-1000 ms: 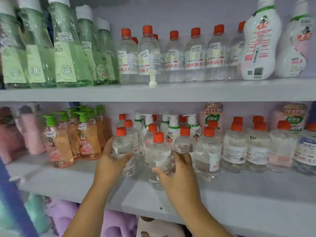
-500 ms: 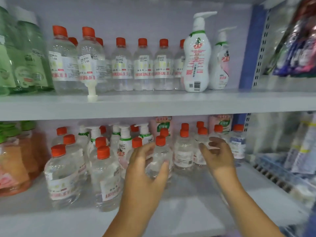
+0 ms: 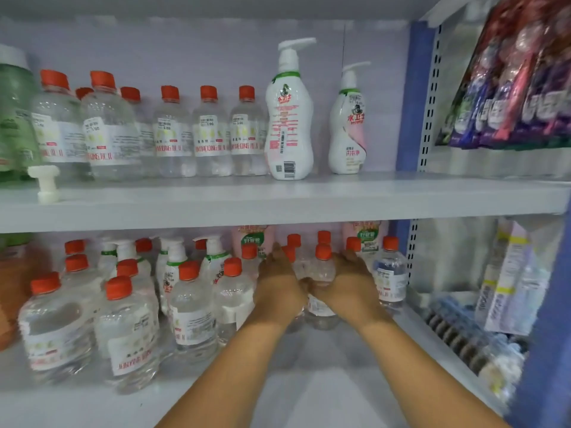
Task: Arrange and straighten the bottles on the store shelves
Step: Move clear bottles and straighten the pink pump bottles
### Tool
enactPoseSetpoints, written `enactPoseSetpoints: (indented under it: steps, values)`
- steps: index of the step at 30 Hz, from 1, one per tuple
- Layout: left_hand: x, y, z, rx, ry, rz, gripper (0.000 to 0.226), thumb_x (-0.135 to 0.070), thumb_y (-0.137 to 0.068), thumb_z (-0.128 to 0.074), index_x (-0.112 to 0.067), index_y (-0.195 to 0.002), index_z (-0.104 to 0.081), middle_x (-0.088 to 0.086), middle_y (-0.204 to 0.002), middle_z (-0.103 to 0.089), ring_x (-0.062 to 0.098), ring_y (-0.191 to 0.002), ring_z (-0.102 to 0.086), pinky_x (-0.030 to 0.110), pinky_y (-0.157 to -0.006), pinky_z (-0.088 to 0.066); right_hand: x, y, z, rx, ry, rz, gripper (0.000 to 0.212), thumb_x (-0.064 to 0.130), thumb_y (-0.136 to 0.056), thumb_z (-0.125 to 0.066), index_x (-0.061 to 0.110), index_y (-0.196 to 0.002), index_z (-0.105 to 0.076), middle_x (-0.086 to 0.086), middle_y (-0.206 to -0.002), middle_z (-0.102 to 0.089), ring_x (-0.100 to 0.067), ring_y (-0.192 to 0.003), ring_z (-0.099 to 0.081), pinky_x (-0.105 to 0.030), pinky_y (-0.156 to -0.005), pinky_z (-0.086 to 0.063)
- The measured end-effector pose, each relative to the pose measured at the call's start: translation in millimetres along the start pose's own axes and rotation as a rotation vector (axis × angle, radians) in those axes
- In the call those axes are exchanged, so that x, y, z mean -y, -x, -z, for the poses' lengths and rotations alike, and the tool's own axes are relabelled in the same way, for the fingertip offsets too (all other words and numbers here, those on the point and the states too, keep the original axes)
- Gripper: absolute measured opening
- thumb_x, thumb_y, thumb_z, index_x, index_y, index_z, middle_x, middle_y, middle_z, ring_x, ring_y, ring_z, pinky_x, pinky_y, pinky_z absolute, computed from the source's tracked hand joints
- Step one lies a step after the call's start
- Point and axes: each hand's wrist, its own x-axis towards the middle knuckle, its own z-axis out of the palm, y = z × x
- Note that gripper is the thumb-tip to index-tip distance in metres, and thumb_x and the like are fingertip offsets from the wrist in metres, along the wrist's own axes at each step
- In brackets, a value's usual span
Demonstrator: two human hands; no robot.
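While both hands are meeting at frame centre, I am clasping one clear bottle [image 3: 321,282].
My left hand [image 3: 279,288] and right hand [image 3: 350,282] are seemingly curling round it on the lower shelf [image 3: 309,381].

Soft, even light was cast from above, cool and slightly violet. Faint shadows were thrown beneath the upper shelf [image 3: 278,208] onto the lower row. Motion blur was seen at the left-hand clear bottles [image 3: 58,329] and the hanging packets [image 3: 519,88]. Shelf lines were bowed by wide-angle distortion at the edges.
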Motion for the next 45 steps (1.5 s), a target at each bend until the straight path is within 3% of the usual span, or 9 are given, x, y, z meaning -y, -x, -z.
enactPoseSetpoints:
  steps: [6, 11, 15, 20, 28, 31, 37, 42, 45]
  values:
    - [13.7, 34.0, 7.2, 0.135, 0.338, 0.03, 0.077, -0.047, -0.073, -0.084, -0.052, -0.136, -0.04, -0.014, -0.135, -0.056, 0.016, -0.125, -0.055, 0.031, -0.098, -0.048, -23.2, 34.8, 0.5, 0.132, -0.507, -0.161, 0.077, 0.055, -0.068, -0.084, 0.069, -0.129, -0.039, 0.027, -0.122, -0.058, 0.001, -0.11, -0.057, -0.016, -0.081, -0.045]
    - [20.6, 90.8, 34.4, 0.078, 0.446, 0.037, 0.087, -0.037, -0.075, -0.088, -0.058, -0.142, -0.037, -0.016, -0.138, -0.06, 0.009, -0.123, -0.061, 0.026, -0.096, -0.054, -16.7, 57.5, 5.7, 0.09, -0.633, -0.226, 0.078, 0.052, -0.06, -0.088, 0.042, -0.131, -0.057, 0.022, -0.119, -0.068, -0.008, -0.109, -0.067, -0.026, -0.08, -0.053]
    - [49.5, 152.1, 106.5, -0.164, 0.435, 0.049, 0.089, -0.083, -0.05, -0.082, -0.091, -0.119, -0.027, -0.052, -0.134, -0.047, -0.026, -0.122, -0.046, 0.011, -0.095, -0.043, 31.6, 88.1, 11.0, 0.103, -0.789, -0.12, 0.069, 0.059, -0.053, -0.086, 0.048, -0.118, -0.064, 0.024, -0.106, -0.075, 0.002, -0.091, -0.073, -0.028, -0.075, -0.059]
    - [118.9, 192.8, 202.3, -0.427, 0.348, 0.131, 0.09, -0.071, -0.052, -0.089, -0.074, -0.13, -0.044, -0.027, -0.13, -0.067, 0.002, -0.117, -0.067, 0.039, -0.099, -0.056, 132.8, 109.6, -8.6, 0.222, -0.949, 0.056, 0.051, 0.052, -0.059, -0.086, 0.057, -0.106, -0.065, 0.029, -0.1, -0.074, 0.01, -0.086, -0.071, -0.004, -0.064, -0.051]
    - [216.7, 172.4, 247.2, -0.47, 0.314, 0.167, 0.073, -0.034, -0.074, -0.091, -0.073, -0.114, -0.045, -0.038, -0.108, -0.067, -0.01, -0.093, -0.068, 0.037, -0.09, -0.059, 219.4, 126.5, -98.1, 0.09, -0.727, -0.014, 0.083, 0.071, -0.06, -0.076, 0.041, -0.135, -0.056, 0.026, -0.131, -0.056, -0.003, -0.121, -0.058, -0.033, -0.101, -0.054]
    - [227.2, 158.9, 238.4, -0.445, 0.278, 0.11, 0.08, -0.034, -0.076, -0.09, -0.074, -0.125, -0.042, -0.043, -0.117, -0.056, -0.022, -0.105, -0.055, 0.024, -0.094, -0.049, 216.7, 128.1, -106.2, 0.016, -0.654, -0.011, 0.08, 0.072, -0.059, -0.076, 0.043, -0.131, -0.057, 0.027, -0.126, -0.042, 0.001, -0.118, -0.054, -0.025, -0.1, -0.051]
    - [232.8, 151.0, 221.0, -0.424, 0.218, 0.078, 0.093, -0.031, -0.075, -0.091, -0.064, -0.142, -0.036, -0.011, -0.123, -0.036, 0.004, -0.113, -0.045, 0.025, -0.098, -0.039, 207.8, 132.6, -106.7, 0.102, -0.677, -0.07, 0.093, 0.061, -0.063, -0.083, 0.043, -0.147, -0.047, 0.03, -0.127, -0.044, 0.012, -0.116, -0.054, -0.022, -0.103, -0.051]
    - [173.8, 167.9, 181.5, -0.672, 0.268, -0.18, 0.054, -0.049, -0.082, -0.075, -0.034, -0.13, -0.057, -0.006, -0.135, -0.05, 0.022, -0.124, -0.054, 0.014, -0.106, -0.036, 175.8, 132.9, -79.3, 0.043, -0.637, -0.138, 0.093, 0.085, -0.053, -0.074, 0.067, -0.136, -0.036, 0.041, -0.128, -0.044, 0.02, -0.112, -0.051, -0.009, -0.084, -0.048]
    - [115.6, 170.9, 131.2, -0.379, 0.508, -0.264, 0.03, -0.047, -0.088, -0.07, -0.047, -0.116, -0.058, -0.023, -0.124, -0.056, 0.01, -0.112, -0.064, 0.011, -0.094, -0.046, 113.7, 117.0, -39.9, -0.098, -0.675, -0.23, 0.079, 0.064, -0.068, -0.08, 0.049, -0.138, -0.048, 0.024, -0.123, -0.058, 0.017, -0.099, -0.058, -0.005, -0.071, -0.05]
